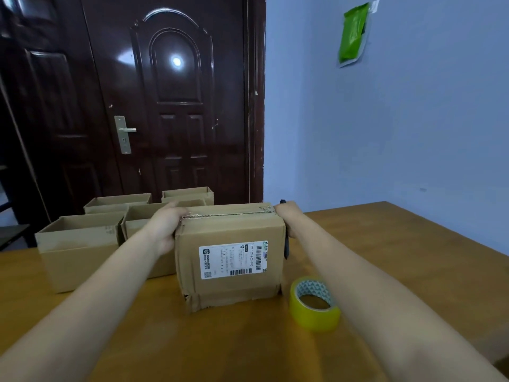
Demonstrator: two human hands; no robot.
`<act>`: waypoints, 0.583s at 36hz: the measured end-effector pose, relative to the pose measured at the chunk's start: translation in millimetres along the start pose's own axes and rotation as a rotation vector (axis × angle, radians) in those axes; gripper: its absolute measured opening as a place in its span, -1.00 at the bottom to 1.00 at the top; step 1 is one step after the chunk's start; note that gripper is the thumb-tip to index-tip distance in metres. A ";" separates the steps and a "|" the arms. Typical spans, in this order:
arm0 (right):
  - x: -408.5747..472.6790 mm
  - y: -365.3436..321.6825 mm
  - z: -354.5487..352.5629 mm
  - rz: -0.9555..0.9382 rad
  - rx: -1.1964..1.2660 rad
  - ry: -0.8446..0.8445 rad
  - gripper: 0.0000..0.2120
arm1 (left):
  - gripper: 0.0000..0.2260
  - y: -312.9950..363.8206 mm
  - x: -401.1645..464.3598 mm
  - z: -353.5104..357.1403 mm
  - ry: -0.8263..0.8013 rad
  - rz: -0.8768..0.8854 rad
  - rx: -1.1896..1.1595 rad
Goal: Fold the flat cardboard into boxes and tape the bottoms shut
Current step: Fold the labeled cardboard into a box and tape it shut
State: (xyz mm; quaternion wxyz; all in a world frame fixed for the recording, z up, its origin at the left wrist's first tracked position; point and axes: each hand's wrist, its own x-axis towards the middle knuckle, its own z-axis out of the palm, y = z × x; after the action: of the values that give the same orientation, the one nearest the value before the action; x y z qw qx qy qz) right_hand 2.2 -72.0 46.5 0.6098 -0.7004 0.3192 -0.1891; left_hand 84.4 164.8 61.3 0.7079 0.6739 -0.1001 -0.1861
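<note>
While hands (228, 224) grip box (230, 260), tape roll (314, 304) beside.

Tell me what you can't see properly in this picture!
Head view only:
- Label on the box: print too small to read.
- Right hand: fingers hidden behind the box; the dark thing beside it is unclear.
- Left hand: fingertips hidden over the box's top.
- Open boxes: insides hidden by their walls.

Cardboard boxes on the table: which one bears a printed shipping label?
The closed box held between both hands, beside the yellow tape roll; the others stand open and unlabelled.
</note>
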 end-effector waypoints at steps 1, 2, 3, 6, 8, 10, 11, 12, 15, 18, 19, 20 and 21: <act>-3.8 -0.3 -1.4 0.005 0.006 -0.018 -0.92 | -0.55 0.0 -3.4 0.1 0.009 -0.015 0.003; -6.3 0.8 -1.9 0.005 0.007 -0.032 -0.90 | -0.60 -0.9 -7.7 1.8 0.008 -0.030 0.018; -7.7 2.8 -1.5 0.010 0.003 -0.034 -0.88 | -0.66 -3.3 -11.7 3.7 -0.004 -0.044 0.042; -8.4 9.8 0.9 0.031 0.026 -0.024 -0.84 | -0.68 -9.1 -21.8 9.3 -0.029 -0.061 0.049; -11.0 9.5 0.0 0.011 0.026 -0.026 -0.86 | -0.69 -8.6 -26.4 10.1 -0.035 -0.068 0.009; -13.1 5.1 -3.9 -0.011 0.030 -0.020 -0.75 | -0.72 -5.1 -32.1 11.0 -0.045 -0.075 -0.020; -14.7 1.0 -6.7 -0.021 0.031 -0.016 -0.73 | -0.74 -2.4 -34.8 12.2 -0.054 -0.071 -0.029; -15.9 -3.4 -10.2 -0.030 0.034 -0.008 -0.72 | -0.76 0.4 -37.4 13.7 -0.063 -0.060 -0.036; -20.3 -20.9 -24.5 -0.076 0.027 0.006 -0.73 | -0.79 10.7 -46.8 19.9 -0.099 0.008 -0.061; -26.8 -42.9 -43.2 -0.133 0.038 0.048 -0.74 | -0.76 25.0 -56.4 28.4 -0.133 0.112 -0.090; -29.0 -50.4 -49.2 -0.154 0.042 0.067 -0.78 | -0.75 30.8 -59.4 31.7 -0.139 0.146 -0.109; -31.4 -57.9 -55.3 -0.171 0.047 0.085 -0.82 | -0.72 36.9 -62.2 35.4 -0.141 0.172 -0.132; -34.5 -65.7 -61.7 -0.182 0.053 0.098 -0.81 | -0.69 42.7 -64.2 39.3 -0.145 0.193 -0.153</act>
State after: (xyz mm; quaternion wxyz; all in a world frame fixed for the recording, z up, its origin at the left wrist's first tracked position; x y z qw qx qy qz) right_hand -49.0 -90.4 126.3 0.5920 -0.7000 0.2788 -0.2861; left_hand 16.0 155.3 113.5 0.7627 0.5901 -0.2008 -0.1726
